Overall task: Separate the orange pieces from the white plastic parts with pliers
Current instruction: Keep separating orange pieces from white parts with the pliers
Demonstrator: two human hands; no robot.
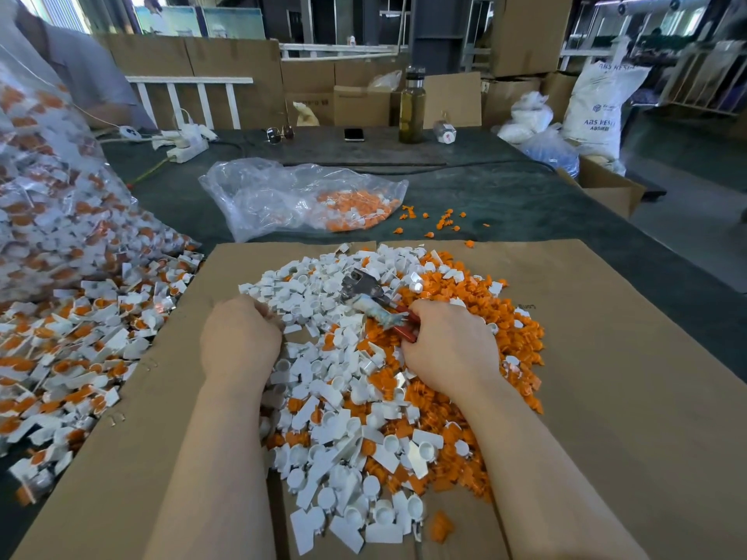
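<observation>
Both hands work in a heap of plastic at frame centre.
The right hand grips the pliers; the left hand is curled, knuckles up, contents unseen, among white plastic parts and orange pieces.

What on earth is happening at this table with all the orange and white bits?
A person is sorting plastic parts on a sheet of cardboard. The right hand holds pliers over a mixed heap of white plastic parts and loose orange pieces. The left hand is closed in the white side of the heap; what it holds is hidden. A clear bag further back holds more orange pieces, and unseparated parts spill from a large bag on the left.
</observation>
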